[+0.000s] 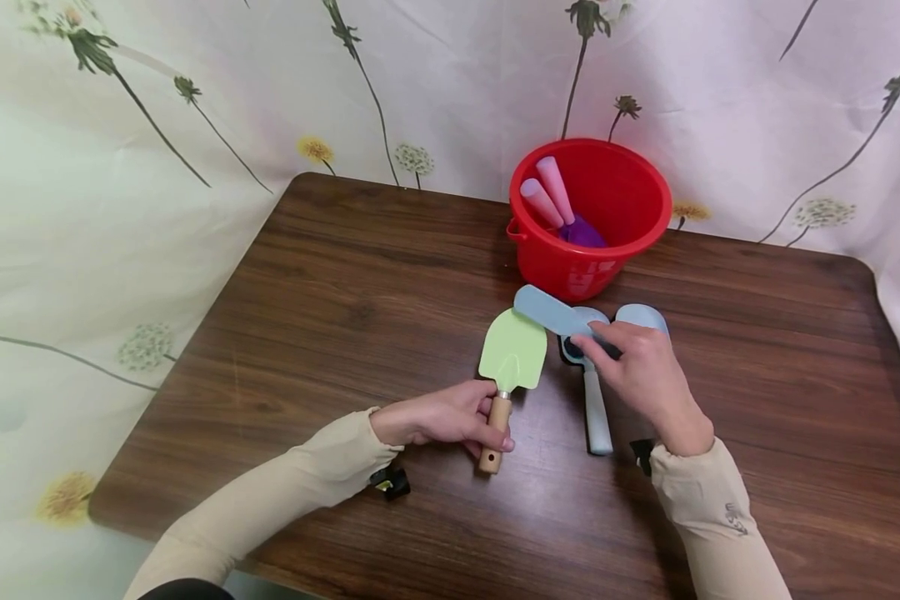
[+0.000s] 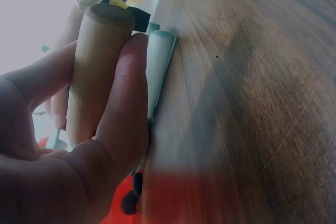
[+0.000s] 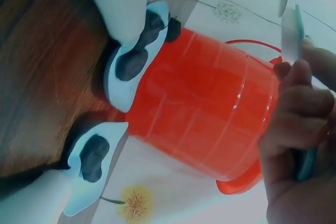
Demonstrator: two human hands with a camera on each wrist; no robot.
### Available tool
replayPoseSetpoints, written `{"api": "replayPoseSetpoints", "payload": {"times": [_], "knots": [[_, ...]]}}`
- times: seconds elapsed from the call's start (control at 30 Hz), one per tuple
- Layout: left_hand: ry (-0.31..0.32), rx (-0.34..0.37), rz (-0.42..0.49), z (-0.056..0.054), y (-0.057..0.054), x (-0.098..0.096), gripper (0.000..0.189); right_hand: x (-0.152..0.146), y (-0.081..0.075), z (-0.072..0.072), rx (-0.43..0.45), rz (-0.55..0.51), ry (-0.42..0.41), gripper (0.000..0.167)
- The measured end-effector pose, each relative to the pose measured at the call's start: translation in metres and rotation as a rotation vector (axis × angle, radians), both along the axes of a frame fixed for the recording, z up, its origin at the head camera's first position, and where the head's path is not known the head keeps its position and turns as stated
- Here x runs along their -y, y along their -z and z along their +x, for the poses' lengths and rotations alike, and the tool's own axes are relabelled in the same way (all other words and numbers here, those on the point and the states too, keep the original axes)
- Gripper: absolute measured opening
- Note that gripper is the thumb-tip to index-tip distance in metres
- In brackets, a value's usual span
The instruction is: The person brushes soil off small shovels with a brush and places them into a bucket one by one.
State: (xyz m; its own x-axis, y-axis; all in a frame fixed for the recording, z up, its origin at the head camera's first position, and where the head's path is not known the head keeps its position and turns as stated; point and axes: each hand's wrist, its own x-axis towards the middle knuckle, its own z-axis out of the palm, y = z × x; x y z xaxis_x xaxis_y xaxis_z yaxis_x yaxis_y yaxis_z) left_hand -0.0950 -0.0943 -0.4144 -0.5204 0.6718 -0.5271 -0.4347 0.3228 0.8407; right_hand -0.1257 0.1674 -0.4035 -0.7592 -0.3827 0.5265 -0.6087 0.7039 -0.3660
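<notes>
While the desk (image 1: 330, 283) carries a red bucket (image 1: 573, 273) by its far edge, the left hand (image 1: 446, 415) grips a green shovel (image 1: 513, 350), fingers round its handle toward the near edge; the right hand (image 1: 648, 371) pinches a blue tool (image 1: 553, 315), perhaps touching the shovel.

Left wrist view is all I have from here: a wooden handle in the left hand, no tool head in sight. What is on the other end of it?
Observer: The wooden handle leads to a light green blade, pointing away from the person.
Operator: Thanks. The right hand is mostly hidden behind the handle for me. Where does the end of the thing it holds sit?
Observer: In the head view, the tip of that flat light blue tool overlaps the top of the blade; I cannot tell whether they touch.
</notes>
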Motion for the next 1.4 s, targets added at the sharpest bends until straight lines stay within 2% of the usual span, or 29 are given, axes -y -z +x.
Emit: {"api": "replayPoseSetpoints", "payload": {"times": [0.07, 0.17, 0.3, 0.43, 0.6, 0.7, 0.87, 1.0, 1.27, 1.4], "knots": [[-0.005, -0.005, -0.001, -0.001, 0.001, -0.001, 0.034, 0.001, -0.001, 0.002, 0.031, -0.022, -0.021, 0.03], [-0.008, -0.006, 0.002, -0.002, 0.002, -0.001, 0.035, 0.004, -0.003, 0.005, 0.099, -0.019, -0.107, 0.024], [-0.008, -0.001, 0.007, -0.003, 0.002, -0.002, 0.039, 0.006, -0.007, 0.011, 0.237, 0.021, -0.218, 0.023], [0.01, -0.011, 0.0, -0.003, 0.002, -0.002, 0.043, 0.009, -0.008, 0.014, 0.355, 0.084, -0.233, 0.028], [0.013, -0.017, -0.008, -0.002, 0.003, -0.002, 0.04, 0.01, -0.007, 0.013, 0.399, 0.114, -0.231, 0.029], [-0.009, -0.015, -0.002, -0.001, 0.003, -0.002, 0.039, 0.008, -0.005, 0.012, 0.365, 0.111, -0.217, 0.026], [-0.033, -0.029, 0.011, 0.001, 0.002, -0.001, 0.041, 0.006, -0.004, 0.008, 0.22, 0.08, -0.181, 0.023], [-0.035, -0.046, 0.007, 0.003, 0.002, 0.0, 0.041, 0.004, -0.004, 0.006, 0.13, 0.053, -0.133, 0.026], [-0.028, -0.012, 0.012, 0.003, 0.001, 0.002, 0.038, 0.003, -0.004, 0.003, 0.024, 0.059, -0.008, 0.027], [-0.022, -0.012, 0.018, 0.003, 0.001, 0.002, 0.038, 0.003, -0.005, 0.003, 0.015, 0.033, 0.025, 0.03]]}}
